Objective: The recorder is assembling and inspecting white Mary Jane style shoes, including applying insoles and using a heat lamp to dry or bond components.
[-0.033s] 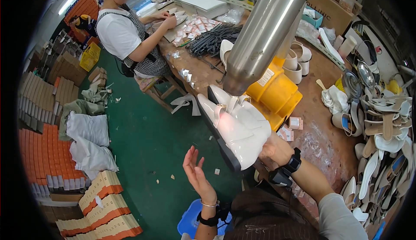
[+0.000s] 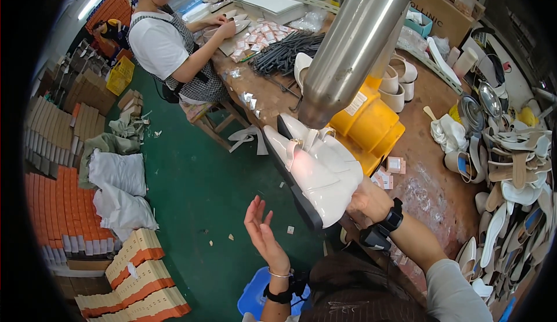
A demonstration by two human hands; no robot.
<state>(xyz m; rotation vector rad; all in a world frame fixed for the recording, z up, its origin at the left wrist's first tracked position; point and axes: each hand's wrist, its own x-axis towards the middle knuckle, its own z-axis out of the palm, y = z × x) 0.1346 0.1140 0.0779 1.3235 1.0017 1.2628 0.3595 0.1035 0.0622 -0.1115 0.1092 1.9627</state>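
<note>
While a big brown workbench [image 2: 426, 153] takes up the right side, a fat steel tube [image 2: 360, 43] slants down over the white shoes [image 2: 328, 188], mouth right by their straps. They're held up at the bench edge, toes pointing away. Right hand [image 2: 371, 201] has them by the near end, fingers mostly hidden behind. Left hand [image 2: 270, 243] is lower left, clear of them, fingers loosely spread.
</note>
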